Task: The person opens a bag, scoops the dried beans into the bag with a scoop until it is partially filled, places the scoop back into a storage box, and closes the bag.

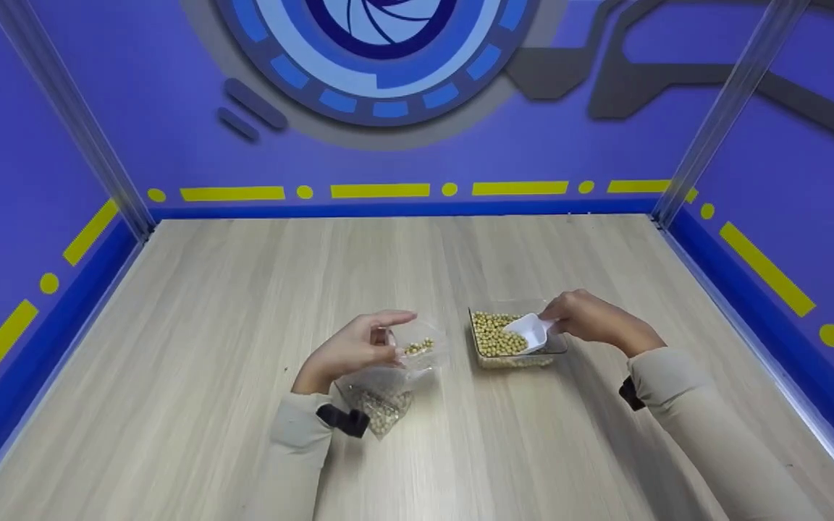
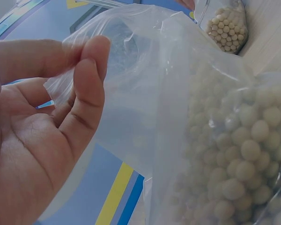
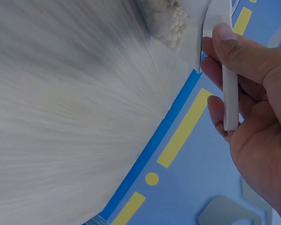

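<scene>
My left hand (image 1: pixel 354 348) pinches the rim of a clear plastic bag (image 2: pixel 131 93) between thumb and fingers. The bag's mouth gapes, and pale yellow beans (image 2: pixel 250 150) fill its lower part; in the head view a few more show near the opening. To the right stands a clear rectangular container (image 1: pixel 486 362) holding many of the same round beans (image 1: pixel 495 336). My right hand (image 1: pixel 594 318) grips the handle of a white scoop (image 1: pixel 531 331), whose bowl dips into the container among the beans. In the right wrist view the fingers wrap the scoop's handle (image 3: pixel 230 101).
A light wood-grain table (image 1: pixel 258 289) carries everything. Blue panels (image 1: pixel 171 130) with yellow stripes enclose it at the back and both sides, joined by metal corner posts (image 1: pixel 714 108). Bare tabletop lies between the bag and the container.
</scene>
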A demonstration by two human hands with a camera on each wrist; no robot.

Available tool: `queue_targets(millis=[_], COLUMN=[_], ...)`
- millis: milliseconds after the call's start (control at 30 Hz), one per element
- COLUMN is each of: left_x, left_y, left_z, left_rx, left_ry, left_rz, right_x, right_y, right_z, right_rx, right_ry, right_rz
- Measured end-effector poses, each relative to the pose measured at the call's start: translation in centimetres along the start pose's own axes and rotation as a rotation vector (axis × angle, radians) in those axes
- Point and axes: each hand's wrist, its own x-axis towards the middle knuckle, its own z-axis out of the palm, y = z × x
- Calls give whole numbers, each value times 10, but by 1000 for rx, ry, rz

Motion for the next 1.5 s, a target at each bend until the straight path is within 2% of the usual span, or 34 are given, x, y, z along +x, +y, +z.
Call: queue_targets(millis=[433, 733, 1500], left_x=[0, -1, 0], left_y=[2, 2, -1], left_z=[1, 0, 0], left_rx=[50, 42, 67], left_ry=[14, 14, 23], left_rz=[6, -3, -11], right_x=[4, 7, 16], right_y=[3, 3, -3], right_z=[9, 16, 21], right_rx=[33, 112, 134], right_ry=[19, -4, -35], right_rz=[-19, 32, 105])
